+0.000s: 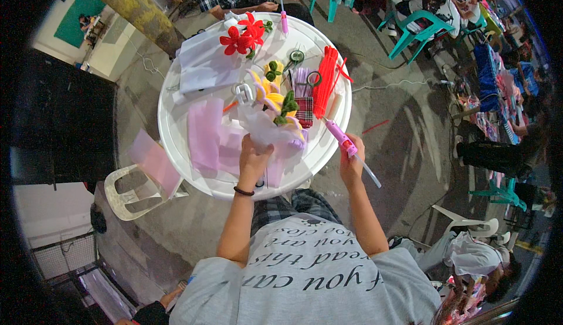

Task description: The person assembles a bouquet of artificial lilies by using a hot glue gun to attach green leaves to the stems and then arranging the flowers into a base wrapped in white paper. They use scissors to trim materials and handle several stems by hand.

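Note:
My left hand (253, 156) is closed around the base of a bouquet near the table's front. Whitish translucent wrapping paper (258, 127) surrounds its lower part. Above the wrap show fuzzy yellow flowers with pale lilac edges (273, 100) and dark green leaves (287, 107). Off the table's right front edge, my right hand (352, 156) grips a pink hot glue gun (339, 135). Its nozzle points up and left toward the table, and a long clear glue stick (372, 176) sticks out of its back. The nozzle is apart from the bouquet.
The round white table (166, 120) holds red pipe cleaners (326, 84), red flowers (243, 39), a tape roll (245, 93), plaid ribbon (304, 113) and pink wrapping sheets (204, 134). Another pink glue gun (284, 23) lies at the far edge, near a seated person. A white chair (120, 193) stands left.

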Demonstrator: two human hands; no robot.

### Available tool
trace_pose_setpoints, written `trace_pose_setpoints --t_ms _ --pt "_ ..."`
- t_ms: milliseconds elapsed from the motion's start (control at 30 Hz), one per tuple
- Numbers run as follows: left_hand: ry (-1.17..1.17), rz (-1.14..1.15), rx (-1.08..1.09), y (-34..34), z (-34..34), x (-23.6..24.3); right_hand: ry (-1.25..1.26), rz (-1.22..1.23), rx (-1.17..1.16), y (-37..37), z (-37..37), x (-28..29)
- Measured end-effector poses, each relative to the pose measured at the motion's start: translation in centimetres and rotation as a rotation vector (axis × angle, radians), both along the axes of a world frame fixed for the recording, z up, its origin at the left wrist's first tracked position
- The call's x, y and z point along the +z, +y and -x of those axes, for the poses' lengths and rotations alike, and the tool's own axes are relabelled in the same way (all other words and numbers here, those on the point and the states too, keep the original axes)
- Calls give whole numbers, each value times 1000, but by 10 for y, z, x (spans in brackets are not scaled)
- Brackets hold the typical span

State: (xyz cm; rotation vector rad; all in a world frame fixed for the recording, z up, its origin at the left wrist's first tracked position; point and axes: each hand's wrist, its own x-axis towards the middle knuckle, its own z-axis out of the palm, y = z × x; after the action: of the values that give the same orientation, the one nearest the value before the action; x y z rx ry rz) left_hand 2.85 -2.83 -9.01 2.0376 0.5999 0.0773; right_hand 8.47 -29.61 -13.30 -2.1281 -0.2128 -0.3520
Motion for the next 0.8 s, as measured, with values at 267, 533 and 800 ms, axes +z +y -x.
trace_pose_setpoints --t_ms 267,533,800 --pt "-254 512 -71 32 24 -25 318 -201 132 -11 -11 -28" --pt "-184 810 46 55 64 -41 640 -682 285 -22 -29 -60" --pt "-231 805 118 84 93 -54 684 -175 526 -18 -45 -81"
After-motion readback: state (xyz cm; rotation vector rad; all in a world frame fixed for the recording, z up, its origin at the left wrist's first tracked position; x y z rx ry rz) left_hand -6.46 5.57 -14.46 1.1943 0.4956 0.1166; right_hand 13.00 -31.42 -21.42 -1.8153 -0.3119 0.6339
